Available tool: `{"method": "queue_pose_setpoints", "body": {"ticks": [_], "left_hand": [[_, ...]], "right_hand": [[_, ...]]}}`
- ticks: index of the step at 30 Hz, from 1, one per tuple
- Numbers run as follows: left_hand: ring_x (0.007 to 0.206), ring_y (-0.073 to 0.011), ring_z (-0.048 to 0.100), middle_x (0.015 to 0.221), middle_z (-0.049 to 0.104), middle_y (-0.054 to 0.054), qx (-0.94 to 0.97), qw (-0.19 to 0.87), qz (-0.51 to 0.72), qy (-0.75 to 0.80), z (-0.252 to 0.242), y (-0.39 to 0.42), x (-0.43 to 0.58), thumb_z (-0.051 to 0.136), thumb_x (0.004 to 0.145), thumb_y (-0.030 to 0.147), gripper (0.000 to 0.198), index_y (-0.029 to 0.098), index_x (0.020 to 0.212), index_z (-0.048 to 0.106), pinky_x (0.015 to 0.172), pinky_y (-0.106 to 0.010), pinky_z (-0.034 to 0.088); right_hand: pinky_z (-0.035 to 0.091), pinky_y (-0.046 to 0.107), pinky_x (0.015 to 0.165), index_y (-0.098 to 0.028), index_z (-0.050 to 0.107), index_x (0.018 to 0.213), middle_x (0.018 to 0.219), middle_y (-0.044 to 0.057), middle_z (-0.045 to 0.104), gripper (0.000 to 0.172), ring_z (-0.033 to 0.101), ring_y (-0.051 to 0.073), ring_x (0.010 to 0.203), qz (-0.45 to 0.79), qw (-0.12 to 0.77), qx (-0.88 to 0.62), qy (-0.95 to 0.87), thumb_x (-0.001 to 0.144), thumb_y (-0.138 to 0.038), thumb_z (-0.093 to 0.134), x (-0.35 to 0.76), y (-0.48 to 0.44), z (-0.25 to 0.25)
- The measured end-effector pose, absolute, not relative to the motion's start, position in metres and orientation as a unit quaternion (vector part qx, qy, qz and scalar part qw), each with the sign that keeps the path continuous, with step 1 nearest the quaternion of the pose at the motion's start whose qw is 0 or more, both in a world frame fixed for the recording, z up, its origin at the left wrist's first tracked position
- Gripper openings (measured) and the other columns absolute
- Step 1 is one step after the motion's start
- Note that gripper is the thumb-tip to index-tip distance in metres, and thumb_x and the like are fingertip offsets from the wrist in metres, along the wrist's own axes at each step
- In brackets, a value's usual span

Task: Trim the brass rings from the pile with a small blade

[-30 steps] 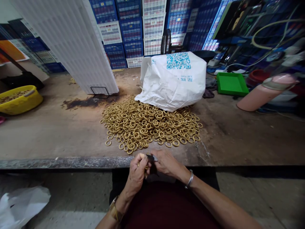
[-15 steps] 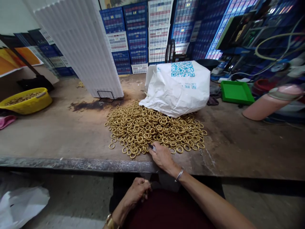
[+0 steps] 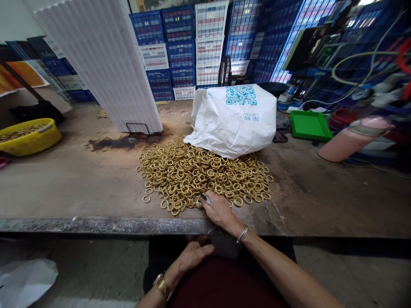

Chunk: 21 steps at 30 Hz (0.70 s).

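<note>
A heap of brass rings (image 3: 202,173) lies on the worn workbench (image 3: 80,179), spilling from under a white plastic bag (image 3: 236,119). My right hand (image 3: 220,209) rests at the near edge of the heap, fingers closed round a small dark tool (image 3: 205,198) whose tip touches the rings. My left hand (image 3: 195,252) sits low in my lap below the bench edge, fingers curled against a dark object; what it holds, if anything, I cannot make out.
A white corrugated panel (image 3: 105,64) stands at the back left. A yellow basin (image 3: 28,136) of rings sits far left. A green tray (image 3: 310,125) and a pink cylinder (image 3: 353,139) lie right. Stacked blue and white crates (image 3: 192,47) fill the background.
My right hand went from my lap up to the near edge of the ring heap with the tool. My left hand dropped lower into my lap.
</note>
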State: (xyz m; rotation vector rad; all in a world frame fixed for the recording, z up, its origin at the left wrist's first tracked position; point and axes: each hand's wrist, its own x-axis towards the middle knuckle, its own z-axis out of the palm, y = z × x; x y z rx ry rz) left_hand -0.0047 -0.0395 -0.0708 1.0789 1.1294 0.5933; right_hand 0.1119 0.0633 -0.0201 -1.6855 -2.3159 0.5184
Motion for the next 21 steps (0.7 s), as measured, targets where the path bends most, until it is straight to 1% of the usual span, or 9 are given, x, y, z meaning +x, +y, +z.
{"method": "queue_pose_setpoints", "body": {"ticks": [3,6,9,11,14,17,19,21], "left_hand": [[0.087,-0.0206,0.055,0.090,0.065,0.000,0.506,0.662,0.217,0.508,-0.049,-0.051,-0.013,0.057,0.072,0.032,0.026,0.018,0.092,0.065,0.074,-0.028,0.041],[0.077,-0.0172,0.054,0.080,0.064,0.000,0.512,0.650,0.218,0.518,-0.022,-0.056,-0.018,0.057,0.070,0.033,0.024,0.016,0.085,0.065,0.069,-0.025,0.039],[0.070,-0.0141,0.053,0.075,0.061,-0.001,0.482,0.663,0.264,0.508,-0.002,-0.056,-0.019,0.054,0.073,0.034,0.023,0.015,0.082,0.064,0.066,-0.024,0.040],[0.071,-0.0147,0.054,0.075,0.060,-0.003,0.445,0.671,0.317,0.502,0.004,-0.053,-0.018,0.053,0.075,0.035,0.024,0.014,0.081,0.062,0.063,-0.025,0.042],[0.068,-0.0155,0.056,0.074,0.058,-0.005,0.393,0.643,0.397,0.524,0.004,-0.044,-0.016,0.052,0.076,0.039,0.028,0.013,0.085,0.058,0.052,-0.022,0.043],[0.057,-0.0113,0.054,0.072,0.056,-0.002,0.373,0.578,0.463,0.560,0.000,-0.030,-0.013,0.049,0.077,0.039,0.031,0.015,0.095,0.053,0.044,-0.019,0.040],[0.052,-0.0093,0.051,0.069,0.056,0.000,0.366,0.547,0.485,0.576,-0.001,-0.018,-0.010,0.049,0.077,0.039,0.036,0.016,0.104,0.049,0.041,-0.018,0.038],[0.048,-0.0086,0.050,0.066,0.055,0.002,0.364,0.534,0.490,0.585,-0.002,-0.008,-0.007,0.052,0.074,0.039,0.043,0.016,0.110,0.046,0.039,-0.017,0.037]], "right_hand": [[0.030,0.023,0.059,-0.019,0.055,0.093,0.075,0.003,0.065,0.021,0.059,0.015,0.069,0.188,0.143,-0.559,-0.795,0.084,-0.034,0.043,0.114,0.059,-0.017],[0.032,0.024,0.061,-0.020,0.054,0.096,0.087,0.004,0.064,0.022,0.059,0.017,0.076,0.182,0.130,-0.535,-0.815,0.081,-0.035,0.048,0.112,0.055,-0.013],[0.033,0.024,0.064,-0.021,0.053,0.096,0.095,0.005,0.062,0.019,0.058,0.017,0.083,0.176,0.112,-0.521,-0.828,0.081,-0.032,0.048,0.109,0.053,-0.012],[0.033,0.023,0.065,-0.021,0.053,0.097,0.095,0.005,0.062,0.018,0.057,0.016,0.083,0.177,0.112,-0.521,-0.827,0.081,-0.029,0.047,0.109,0.054,-0.015],[0.033,0.022,0.064,-0.021,0.055,0.092,0.090,0.003,0.063,0.016,0.057,0.015,0.079,0.191,0.146,-0.518,-0.821,0.080,-0.022,0.046,0.113,0.057,-0.023],[0.032,0.021,0.061,-0.019,0.057,0.080,0.074,0.001,0.061,0.015,0.053,0.013,0.067,0.219,0.210,-0.514,-0.802,0.080,-0.021,0.043,0.121,0.059,-0.028],[0.032,0.021,0.058,-0.018,0.057,0.074,0.064,-0.001,0.056,0.017,0.048,0.011,0.059,0.267,0.247,-0.500,-0.786,0.080,-0.022,0.041,0.126,0.059,-0.027],[0.032,0.020,0.054,-0.017,0.056,0.073,0.060,-0.002,0.052,0.017,0.043,0.010,0.055,0.338,0.276,-0.475,-0.764,0.079,-0.022,0.042,0.131,0.057,-0.022]]}}
